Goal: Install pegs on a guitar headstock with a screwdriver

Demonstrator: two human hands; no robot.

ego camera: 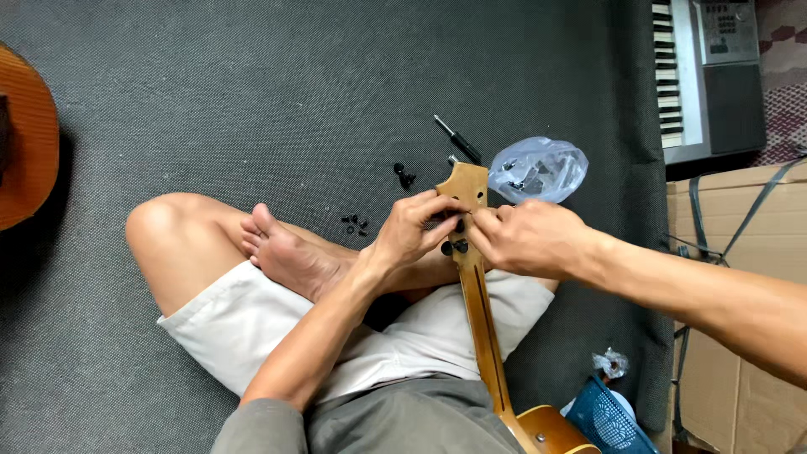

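Observation:
A small wooden string instrument lies along my lap, its neck (pixel 481 319) running up to a tan headstock (pixel 468 182). My left hand (pixel 409 229) grips the headstock's left side, fingers curled around it. My right hand (pixel 528 239) pinches a small black tuning peg (pixel 460 225) at the headstock's right edge. Two more black pegs (pixel 454 247) sit just below on the neck. I sit cross-legged, a bare foot (pixel 290 252) left of my hands.
On the dark grey carpet lie a black screwdriver (pixel 458 140), several small black parts (pixel 355 224), another black peg (pixel 404 175) and a clear plastic bag (pixel 538 168). A keyboard (pixel 706 76) and cardboard box (pixel 740 252) stand right; a wooden guitar body (pixel 25 139) is far left.

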